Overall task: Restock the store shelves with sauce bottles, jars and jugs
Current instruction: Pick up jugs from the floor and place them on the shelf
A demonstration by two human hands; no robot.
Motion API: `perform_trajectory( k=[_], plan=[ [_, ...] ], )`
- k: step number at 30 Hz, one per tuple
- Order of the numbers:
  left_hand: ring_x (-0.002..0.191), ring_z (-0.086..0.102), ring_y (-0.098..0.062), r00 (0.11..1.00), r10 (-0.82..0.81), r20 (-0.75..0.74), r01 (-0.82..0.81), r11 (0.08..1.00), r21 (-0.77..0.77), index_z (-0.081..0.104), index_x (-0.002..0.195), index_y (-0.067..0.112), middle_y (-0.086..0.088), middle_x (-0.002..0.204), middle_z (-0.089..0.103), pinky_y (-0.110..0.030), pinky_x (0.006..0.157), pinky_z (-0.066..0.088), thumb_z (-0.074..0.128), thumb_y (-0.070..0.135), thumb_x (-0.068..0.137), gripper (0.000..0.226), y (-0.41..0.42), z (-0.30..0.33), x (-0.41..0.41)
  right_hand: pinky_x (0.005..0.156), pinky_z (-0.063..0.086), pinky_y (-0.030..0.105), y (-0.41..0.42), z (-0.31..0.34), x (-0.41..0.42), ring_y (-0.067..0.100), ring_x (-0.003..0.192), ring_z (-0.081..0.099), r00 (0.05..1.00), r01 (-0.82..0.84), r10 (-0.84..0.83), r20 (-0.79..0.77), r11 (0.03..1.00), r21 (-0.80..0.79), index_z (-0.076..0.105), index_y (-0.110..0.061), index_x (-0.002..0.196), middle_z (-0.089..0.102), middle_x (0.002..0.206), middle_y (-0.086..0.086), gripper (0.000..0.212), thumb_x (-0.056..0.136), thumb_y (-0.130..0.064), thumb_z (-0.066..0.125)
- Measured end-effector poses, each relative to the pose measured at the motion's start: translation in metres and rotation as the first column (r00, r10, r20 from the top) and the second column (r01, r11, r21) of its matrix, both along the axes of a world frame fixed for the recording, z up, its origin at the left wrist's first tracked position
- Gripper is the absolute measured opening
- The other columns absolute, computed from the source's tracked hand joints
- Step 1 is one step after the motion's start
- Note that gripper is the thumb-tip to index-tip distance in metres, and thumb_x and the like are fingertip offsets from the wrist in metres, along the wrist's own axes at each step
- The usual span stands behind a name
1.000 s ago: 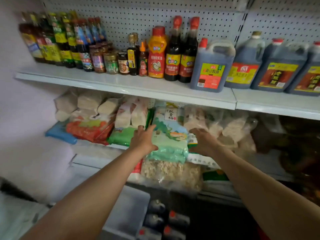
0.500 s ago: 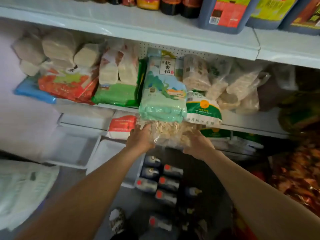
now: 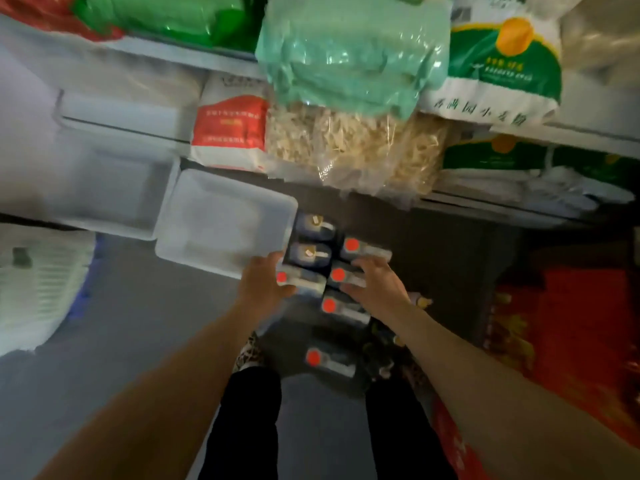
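Several dark jugs stand grouped on the grey floor below the shelves, seen from above. Most have red caps, such as one jug [image 3: 360, 249] at the far right of the group and a nearer one [image 3: 329, 362] by my feet; two [image 3: 311, 252] have gold caps. My left hand [image 3: 261, 284] is at the red-capped jug [image 3: 304, 284] on the group's left, cap showing between thumb and fingers. My right hand [image 3: 375, 287] lies with fingers spread over another red-capped jug [image 3: 346, 277]. The view is blurred, and no grip is evident.
White plastic trays [image 3: 221, 220] jut out at the lower left. Overhead, a mint-green bag [image 3: 346, 53], a noodle bag [image 3: 346, 143] and a red-and-white bag [image 3: 230, 126] overhang the shelf edges. Red packages [image 3: 571, 341] pile at the right. A small bottle [image 3: 420, 301] stands beside the jugs.
Both hands have left the bags on the shelf and dropped to the jugs on the floor. The view has tilted down from the shelves to the floor.
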State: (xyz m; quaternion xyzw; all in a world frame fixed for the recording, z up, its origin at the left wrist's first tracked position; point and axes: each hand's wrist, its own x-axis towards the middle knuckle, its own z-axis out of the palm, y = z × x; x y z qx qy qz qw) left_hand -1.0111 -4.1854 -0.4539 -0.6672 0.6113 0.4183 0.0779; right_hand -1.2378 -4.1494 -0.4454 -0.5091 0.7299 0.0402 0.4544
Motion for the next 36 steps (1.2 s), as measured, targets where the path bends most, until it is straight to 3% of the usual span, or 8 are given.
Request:
perform_trajectory(
  k=[4, 7, 10, 18, 21, 26, 33, 36],
  plan=[
    [0.119, 0.055, -0.035, 0.998, 0.058, -0.016, -0.056, 0.994, 0.092, 0.048, 0.142, 0.02, -0.017, 0.13, 0.056, -0.041, 0.097, 0.045, 0.079, 0.035, 0.08, 0.07, 0.008, -0.083, 0.018, 0.083, 0.048, 0.028, 0.008, -0.085, 0.024, 0.015, 0.101, 0.061, 0.937, 0.294, -0.319, 0.141, 0.941, 0.168, 0.058, -0.031, 0.111, 0.062, 0.113, -0.003, 0.027, 0.09, -0.042, 0.07],
    [0.122, 0.053, -0.033, 0.997, 0.069, -0.036, -0.065, 0.993, 0.098, 0.048, 0.142, 0.019, -0.015, 0.132, 0.057, -0.035, 0.094, 0.042, 0.076, 0.035, 0.084, 0.066, 0.008, -0.147, 0.032, 0.079, 0.05, 0.025, 0.014, -0.152, 0.044, 0.012, 0.094, 0.062, 0.891, 0.39, -0.42, 0.171, 0.903, 0.182, 0.062, -0.032, 0.117, 0.065, 0.112, -0.001, 0.031, 0.089, -0.041, 0.072],
    [0.126, 0.052, -0.031, 0.994, 0.073, -0.083, -0.063, 0.991, 0.117, 0.048, 0.144, 0.015, -0.012, 0.136, 0.058, -0.035, 0.1, 0.041, 0.076, 0.036, 0.085, 0.068, 0.002, -0.198, 0.037, 0.094, 0.05, 0.032, 0.016, -0.205, 0.06, 0.021, 0.114, 0.06, 0.901, 0.398, -0.416, 0.122, 0.906, 0.144, 0.059, -0.026, 0.133, 0.063, 0.128, 0.0, 0.049, 0.088, -0.043, 0.072],
    [0.118, 0.057, -0.02, 0.984, 0.057, -0.171, -0.028, 0.985, 0.17, 0.047, 0.143, 0.015, -0.001, 0.127, 0.06, -0.028, 0.097, 0.044, 0.078, 0.037, 0.082, 0.072, 0.009, -0.303, 0.031, 0.081, 0.048, 0.029, 0.023, -0.286, 0.087, 0.021, 0.106, 0.063, 0.932, 0.363, -0.364, -0.007, 0.931, -0.014, 0.067, -0.026, 0.121, 0.064, 0.119, 0.001, 0.033, 0.091, -0.041, 0.068],
    [0.118, 0.056, -0.019, 0.969, 0.101, -0.225, -0.07, 0.987, 0.143, 0.048, 0.142, 0.014, -0.003, 0.128, 0.06, -0.035, 0.101, 0.046, 0.08, 0.031, 0.081, 0.071, 0.016, -0.316, 0.032, 0.087, 0.048, 0.03, 0.03, -0.296, 0.098, 0.021, 0.114, 0.059, 0.942, 0.333, -0.334, -0.037, 0.943, -0.025, 0.066, -0.03, 0.125, 0.058, 0.129, 0.0, 0.037, 0.09, -0.044, 0.069],
    [0.116, 0.051, -0.01, 0.951, 0.159, -0.266, -0.127, 0.983, 0.135, 0.044, 0.145, 0.025, 0.006, 0.128, 0.055, -0.024, 0.097, 0.037, 0.078, 0.03, 0.083, 0.07, 0.019, -0.327, 0.039, 0.097, 0.05, 0.035, 0.038, -0.307, 0.101, 0.022, 0.121, 0.052, 0.959, 0.26, -0.265, -0.102, 0.964, -0.064, 0.063, -0.031, 0.13, 0.042, 0.136, 0.001, 0.042, 0.089, -0.039, 0.071],
    [0.113, 0.051, -0.007, 0.931, 0.216, -0.294, -0.162, 0.967, 0.197, 0.036, 0.149, 0.035, 0.008, 0.123, 0.055, -0.022, 0.096, 0.035, 0.079, 0.031, 0.082, 0.079, 0.017, -0.335, 0.044, 0.084, 0.054, 0.036, 0.037, -0.32, 0.116, 0.028, 0.107, 0.059, 0.935, 0.231, -0.234, -0.265, 0.972, -0.044, 0.06, -0.024, 0.123, 0.036, 0.134, 0.005, 0.043, 0.088, -0.047, 0.07],
    [0.117, 0.05, -0.01, 0.916, 0.255, -0.309, -0.177, 0.949, 0.26, 0.032, 0.151, 0.036, 0.005, 0.128, 0.054, -0.027, 0.1, 0.036, 0.077, 0.028, 0.085, 0.08, 0.021, -0.333, 0.048, 0.087, 0.051, 0.035, 0.038, -0.323, 0.118, 0.027, 0.114, 0.058, 0.946, 0.173, -0.164, -0.28, 0.985, 0.008, 0.059, -0.023, 0.125, 0.033, 0.146, 0.004, 0.047, 0.089, -0.053, 0.065]
  ],
)
